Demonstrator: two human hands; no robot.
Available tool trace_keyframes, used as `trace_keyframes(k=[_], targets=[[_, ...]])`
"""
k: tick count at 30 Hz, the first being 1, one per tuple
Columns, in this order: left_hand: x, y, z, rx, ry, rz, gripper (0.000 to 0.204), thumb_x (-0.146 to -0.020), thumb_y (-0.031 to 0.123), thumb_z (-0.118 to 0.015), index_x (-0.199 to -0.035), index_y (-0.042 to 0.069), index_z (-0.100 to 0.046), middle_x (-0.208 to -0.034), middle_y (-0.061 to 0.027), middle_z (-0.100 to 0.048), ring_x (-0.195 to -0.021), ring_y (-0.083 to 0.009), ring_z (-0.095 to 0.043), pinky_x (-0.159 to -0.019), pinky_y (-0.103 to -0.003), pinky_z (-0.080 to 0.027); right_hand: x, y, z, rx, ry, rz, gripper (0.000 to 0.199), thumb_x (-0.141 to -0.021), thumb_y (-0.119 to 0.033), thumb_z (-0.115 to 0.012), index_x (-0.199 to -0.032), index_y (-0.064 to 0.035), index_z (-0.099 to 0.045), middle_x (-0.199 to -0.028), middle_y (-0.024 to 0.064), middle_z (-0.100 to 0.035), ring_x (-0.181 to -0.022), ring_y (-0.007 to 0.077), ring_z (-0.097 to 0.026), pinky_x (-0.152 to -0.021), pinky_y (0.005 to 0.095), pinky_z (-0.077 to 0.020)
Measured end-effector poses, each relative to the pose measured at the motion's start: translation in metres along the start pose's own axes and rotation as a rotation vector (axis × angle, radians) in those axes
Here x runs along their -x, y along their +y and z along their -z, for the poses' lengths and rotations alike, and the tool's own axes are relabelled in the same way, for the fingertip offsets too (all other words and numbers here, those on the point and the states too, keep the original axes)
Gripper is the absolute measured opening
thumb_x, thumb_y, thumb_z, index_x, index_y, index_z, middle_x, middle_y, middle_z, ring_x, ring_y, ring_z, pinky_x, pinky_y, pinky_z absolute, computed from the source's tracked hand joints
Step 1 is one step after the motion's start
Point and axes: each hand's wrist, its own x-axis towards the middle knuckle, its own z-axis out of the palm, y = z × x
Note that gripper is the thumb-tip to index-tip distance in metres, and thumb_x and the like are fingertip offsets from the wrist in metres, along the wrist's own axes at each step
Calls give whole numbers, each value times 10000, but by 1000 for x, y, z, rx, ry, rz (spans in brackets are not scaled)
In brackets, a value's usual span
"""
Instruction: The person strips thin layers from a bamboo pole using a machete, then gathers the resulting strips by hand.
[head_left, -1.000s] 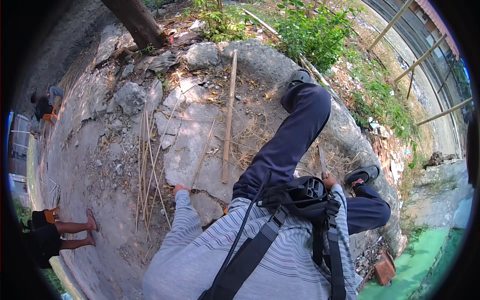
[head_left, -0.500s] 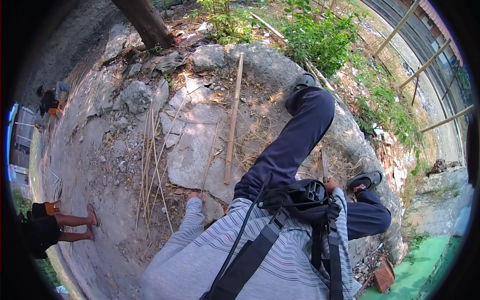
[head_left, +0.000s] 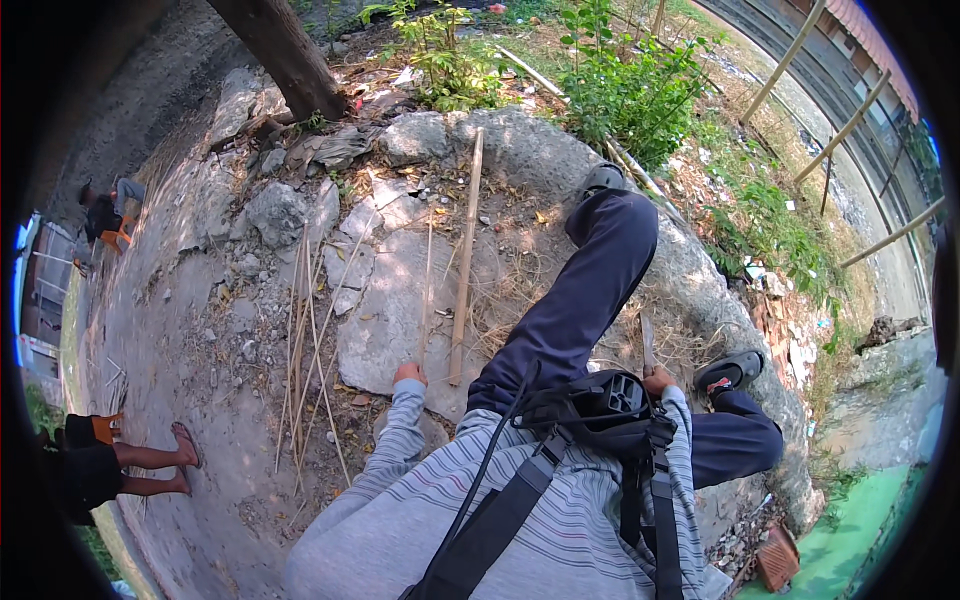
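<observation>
My left hand (head_left: 409, 373) is closed around the near end of a thin bamboo strip (head_left: 427, 290), which points away from me over a flat concrete slab (head_left: 385, 300). In my right hand (head_left: 660, 379), beside my bent right leg, is the handle of a large knife (head_left: 647, 343). Its blade points forward, apart from the strip. A thicker split bamboo piece (head_left: 466, 270) lies lengthwise between the strip and my left leg. Several more thin bamboo strips (head_left: 303, 370) lie loosely together on the ground to the left.
Fibrous shavings (head_left: 500, 320) lie around my legs. Rocks (head_left: 278, 215) and a curved stone edge (head_left: 530, 140) border the far side, with a tree trunk (head_left: 290, 65) and green bushes (head_left: 640, 100) beyond. At left are another person's legs (head_left: 150, 468); a further person (head_left: 110, 215) sits farther back.
My left hand has moved forward and slightly right, carrying the thin strip farther out, now straighter. The right hand with the knife has barely moved.
</observation>
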Motion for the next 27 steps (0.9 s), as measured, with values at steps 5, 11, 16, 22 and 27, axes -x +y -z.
trace_keyframes(k=[5, 11, 16, 22, 27], targets=[[-44, 52, 25, 92, 65, -110, 226, -809, 288, -757, -956, 117, -742, -959, -158, -732, -918, -366, -699, -833, -451, -564, 7, -2, 0, -24, 5, 26, 542, -793, -60, -752, -1227, 17, -437, -912, 173, -664, -692, 261, -704, -553, 409, -579], [-70, 166, 80, 25, 108, -331, 267, -815, 282, -764, -1056, 169, -742, -1005, -150, -727, -964, -368, -699, -848, -467, -572, 12, -3, 3, -5, 2, 62, 499, -791, -67, -755, -1182, 36, -462, -912, 179, -672, -707, 270, -712, -574, 415, -587], [-75, 248, 108, 50, 85, -516, 248, -841, 277, -754, -1073, 190, -747, -1002, -149, -727, -963, -354, -702, -841, -466, -568, -3, 14, -1, -47, 10, 48, 500, -784, -78, -760, -1177, 29, -471, -891, 176, -676, -688, 270, -711, -564, 414, -584], [-82, 279, 110, 60, 77, -504, 263, -833, 296, -783, -1069, 181, -766, -998, -158, -734, -957, -353, -707, -867, -446, -568, -26, 19, -14, -103, 8, 19, 282, -806, -94, -761, -992, 41, -596, -774, 151, -703, -630, 248, -705, -520, 386, -569], [-87, 292, 86, 53, 41, -487, 282, -805, 315, -803, -1027, 145, -764, -1004, -168, -734, -968, -354, -706, -893, -440, -568, -27, 24, -15, -113, 5, 9, 441, -780, -72, -772, -1145, 20, -542, -856, 160, -708, -666, 260, -715, -541, 407, -583]])
